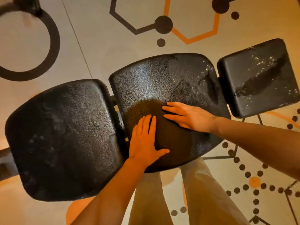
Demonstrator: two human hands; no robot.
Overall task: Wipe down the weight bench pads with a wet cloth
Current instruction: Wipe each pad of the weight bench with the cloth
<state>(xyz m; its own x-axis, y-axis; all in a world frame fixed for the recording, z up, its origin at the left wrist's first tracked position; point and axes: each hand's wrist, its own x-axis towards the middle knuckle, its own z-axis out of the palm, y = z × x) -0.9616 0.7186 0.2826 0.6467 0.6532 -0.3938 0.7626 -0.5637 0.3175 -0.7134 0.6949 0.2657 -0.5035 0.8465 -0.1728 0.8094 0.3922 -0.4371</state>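
Both hands, left hand (pixel 144 140) and right hand (pixel 190 116), spread flat on the dark cloth (pixel 162 127) atop the middle pad (pixel 154 78); wet streaks there and on the right pad (pixel 258 78), left pad (pixel 65 135) seemingly unwiped.

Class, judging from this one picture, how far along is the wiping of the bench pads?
Done, apparently: the right pad shows wet streaks and droplets. In hand: both the left hand and the right hand press a dark cloth flat on the middle pad, which is wet only towards its right side. Left: the left pad looks dull and smudged, probably unwiped.
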